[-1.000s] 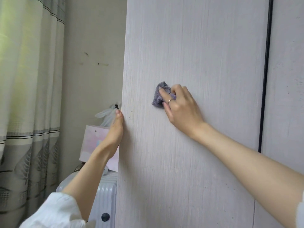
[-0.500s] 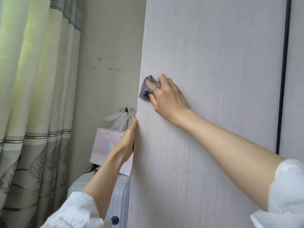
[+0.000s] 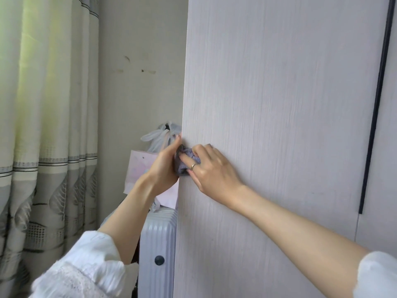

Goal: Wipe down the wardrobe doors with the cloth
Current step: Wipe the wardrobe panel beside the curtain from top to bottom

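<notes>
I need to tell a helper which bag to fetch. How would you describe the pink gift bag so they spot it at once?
Look left of the pale wardrobe door, behind the left hand. On the ribbed white suitcase stands the gift bag: flat pastel-pink paper, unlike the crinkled clear plastic bag above it.

Soft daylight from the left, filtering through the curtain (image 3: 43,125), greenish glow on the upper folds. Evenly bright, no glare. Faint shadow under the right hand (image 3: 211,171) on the wardrobe door (image 3: 279,104); darker gap below the left sleeve (image 3: 86,265). Wide-angle bend along the door's dark strip (image 3: 378,104) and the curtain folds. Slight motion blur on sleeve lace and lower curtain pattern. Centre sharp, wood grain legible. Mild compression softness overall.
</notes>
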Demonstrator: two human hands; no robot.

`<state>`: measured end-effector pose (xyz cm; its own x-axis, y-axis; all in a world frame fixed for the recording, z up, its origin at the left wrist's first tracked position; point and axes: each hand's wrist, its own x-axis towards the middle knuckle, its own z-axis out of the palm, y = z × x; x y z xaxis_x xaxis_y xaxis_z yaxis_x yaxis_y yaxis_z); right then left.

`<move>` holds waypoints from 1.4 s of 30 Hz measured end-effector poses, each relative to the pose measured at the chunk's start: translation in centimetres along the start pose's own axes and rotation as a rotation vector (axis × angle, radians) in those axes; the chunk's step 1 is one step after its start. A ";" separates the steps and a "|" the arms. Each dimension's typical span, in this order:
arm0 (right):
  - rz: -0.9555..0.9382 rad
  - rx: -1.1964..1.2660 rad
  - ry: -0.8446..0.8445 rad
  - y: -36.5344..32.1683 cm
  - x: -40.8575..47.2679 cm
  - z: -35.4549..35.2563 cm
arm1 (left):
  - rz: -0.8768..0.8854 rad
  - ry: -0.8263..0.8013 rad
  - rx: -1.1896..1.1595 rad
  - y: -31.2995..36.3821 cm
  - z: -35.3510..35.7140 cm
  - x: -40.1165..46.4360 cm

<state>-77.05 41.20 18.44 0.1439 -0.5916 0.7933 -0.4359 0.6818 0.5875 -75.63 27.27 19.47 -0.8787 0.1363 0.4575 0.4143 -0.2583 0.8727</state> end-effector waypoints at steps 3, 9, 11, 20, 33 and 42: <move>0.015 0.013 -0.031 -0.5 -1.4 0.2 | -0.023 -0.054 0.048 -0.4 0.1 -0.7; -0.166 0.066 -0.128 -1.7 -6.9 -0.1 | -0.046 0.064 0.072 -2.4 0.7 -2.3; -0.264 0.073 -0.173 -1.5 -7.8 -0.4 | -0.117 0.098 0.040 -3.2 0.4 -2.8; 0.155 0.141 0.002 -1.5 -3.2 -0.2 | -0.131 0.093 0.056 -6.5 0.1 -3.7; -0.015 0.141 -0.033 1.3 -6.1 -2.2 | -0.205 0.173 0.142 -7.3 0.2 -4.3; -0.245 0.172 -0.210 0.1 -13.2 -2.9 | -0.135 0.478 0.246 -7.7 2.3 -4.9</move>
<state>-76.46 50.31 8.53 0.0851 -0.8159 0.5719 -0.5563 0.4373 0.7066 -73.98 30.78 10.87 -0.9137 -0.3118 0.2608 0.2837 -0.0295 0.9585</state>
